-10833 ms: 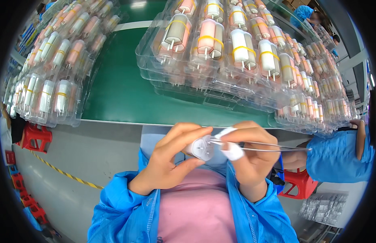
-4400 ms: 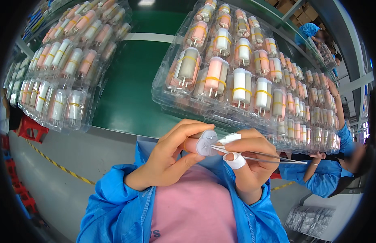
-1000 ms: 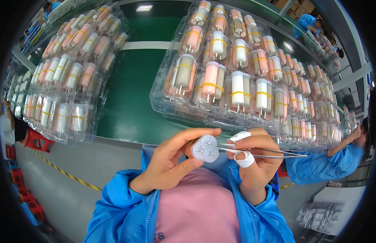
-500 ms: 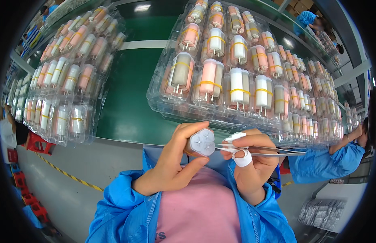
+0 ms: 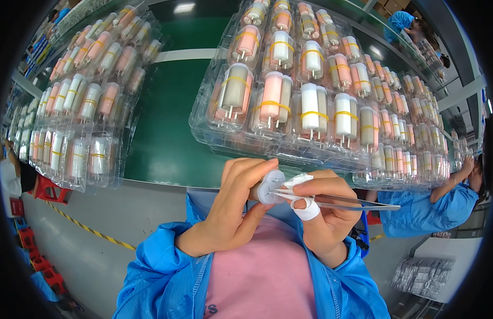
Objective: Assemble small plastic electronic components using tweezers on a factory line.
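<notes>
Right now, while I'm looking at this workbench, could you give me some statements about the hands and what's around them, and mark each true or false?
1. The right hand holds metal tweezers. True.
2. The left hand is empty. False: the left hand grips a pale-capped cylinder bundle.
3. The metal tweezers point away from that bundle. False: their tips are at its capped end.
4. Yellow bands circle cylinders in the clear trays. True.
5. The tabletop is red. False: the tabletop is green.
6. A red plastic stool shows at the picture's left. True.
</notes>
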Demonstrator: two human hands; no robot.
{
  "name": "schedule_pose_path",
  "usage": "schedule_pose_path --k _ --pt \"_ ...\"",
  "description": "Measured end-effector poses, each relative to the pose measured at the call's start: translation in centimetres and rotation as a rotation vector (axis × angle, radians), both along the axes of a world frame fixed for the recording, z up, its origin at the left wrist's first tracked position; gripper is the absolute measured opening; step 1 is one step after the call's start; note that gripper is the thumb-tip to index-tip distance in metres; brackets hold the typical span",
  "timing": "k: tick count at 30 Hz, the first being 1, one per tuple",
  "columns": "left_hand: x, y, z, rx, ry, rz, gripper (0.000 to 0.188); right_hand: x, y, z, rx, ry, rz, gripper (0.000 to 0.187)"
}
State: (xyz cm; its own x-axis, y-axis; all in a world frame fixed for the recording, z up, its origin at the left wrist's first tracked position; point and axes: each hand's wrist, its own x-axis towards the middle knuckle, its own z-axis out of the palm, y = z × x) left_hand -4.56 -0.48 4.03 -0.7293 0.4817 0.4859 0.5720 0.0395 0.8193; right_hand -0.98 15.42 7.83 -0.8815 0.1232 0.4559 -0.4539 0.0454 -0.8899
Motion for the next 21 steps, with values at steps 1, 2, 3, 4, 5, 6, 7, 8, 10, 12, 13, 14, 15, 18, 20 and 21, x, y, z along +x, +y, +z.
schedule_pose_path --k 1,2,3,4,5,6,7,8,10,12,13,14,15,18,20,21 --pt "-0.04 0.01 0.02 -0.003 0.016 0.007 0.057 -0.07 0.13 0.04 0.024 0.021 0.006 0.017" --pt "-0.10 0.02 0.07 -0.006 0.032 0.014 0.057 -0.13 0.20 0.08 0.047 0.043 0.012 0.017" --pt "-0.12 0.04 0.11 -0.009 0.048 0.021 0.057 -0.18 0.16 0.10 0.051 0.043 0.005 0.017" --pt "-0.08 0.17 0.14 0.009 0.045 0.035 0.059 -0.22 0.10 0.13 0.054 0.044 -0.002 0.016" --pt "-0.03 0.37 0.18 0.026 0.043 0.048 0.060 -0.24 0.04 0.14 0.057 0.045 -0.009 0.016" --pt "0.00 0.47 0.20 0.043 0.041 0.062 0.062 -0.24 -0.01 0.09 0.048 0.034 -0.011 0.016" --pt "0.01 0.47 0.25 0.040 0.034 0.064 0.062 -0.25 -0.03 -0.01 0.039 0.022 -0.011 0.015" --pt "0.01 0.46 0.30 0.037 0.028 0.066 0.061 -0.26 -0.02 -0.11 0.029 0.011 -0.012 0.015" --pt "-0.02 0.44 0.28 0.031 0.034 0.075 0.061 -0.37 0.33 -0.27 0.074 0.031 0.015 0.015" --pt "-0.09 0.40 0.18 0.027 0.057 0.087 0.061 -0.45 0.39 -0.31 0.086 0.039 0.025 0.014" --pt "-0.13 0.37 0.23 0.020 0.061 0.089 0.061 -0.51 0.31 -0.31 0.075 0.038 0.022 0.014" --pt "-0.15 0.34 0.34 0.014 0.065 0.091 0.061 -0.54 0.23 -0.32 0.065 0.037 0.019 0.015" --pt "-0.15 0.32 0.43 0.007 0.069 0.093 0.061 -0.48 0.15 -0.37 0.035 0.037 0.009 0.015" --pt "-0.17 0.30 0.61 0.005 0.089 0.096 0.062 -0.36 -0.09 -0.44 -0.031 0.040 -0.007 0.015" --pt "-0.21 0.17 0.61 -0.030 0.113 0.098 0.057 -0.36 -0.17 -0.40 -0.045 0.047 -0.006 0.015" --pt "-0.23 0.13 0.62 -0.047 0.125 0.099 0.054 -0.36 -0.19 -0.36 -0.044 0.044 -0.008 0.014"
